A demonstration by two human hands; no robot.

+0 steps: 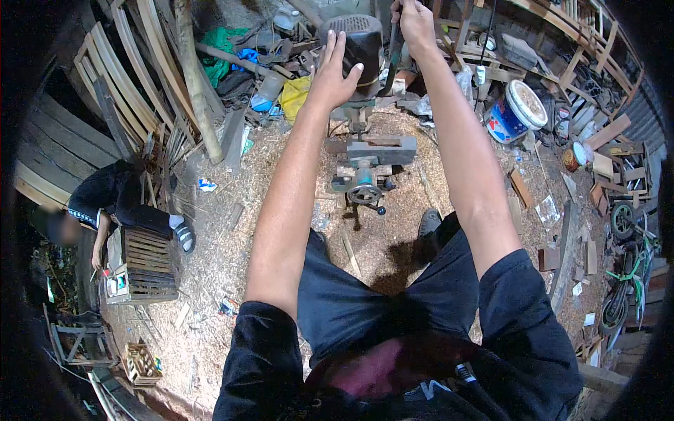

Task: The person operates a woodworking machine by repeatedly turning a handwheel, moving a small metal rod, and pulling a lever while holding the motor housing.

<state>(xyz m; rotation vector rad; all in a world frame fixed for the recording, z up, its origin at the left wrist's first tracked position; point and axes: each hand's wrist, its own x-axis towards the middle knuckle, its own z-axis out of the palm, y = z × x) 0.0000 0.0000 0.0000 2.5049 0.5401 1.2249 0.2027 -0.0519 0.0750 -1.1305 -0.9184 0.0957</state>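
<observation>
My left hand lies against the left side of a dark machine housing with a vented top, its fingers stretched out and the thumb apart. To the right of the housing, my right hand is closed round the upper end of a dark lever. Below the housing, a wooden block with a slot sits on the machine's vise. Under it is a round handwheel with a small dark knob.
Wood shavings cover the floor. At the left, a person bends over a slatted crate. A white and blue bucket and a green small bike stand at the right. Curved wood pieces lean at upper left.
</observation>
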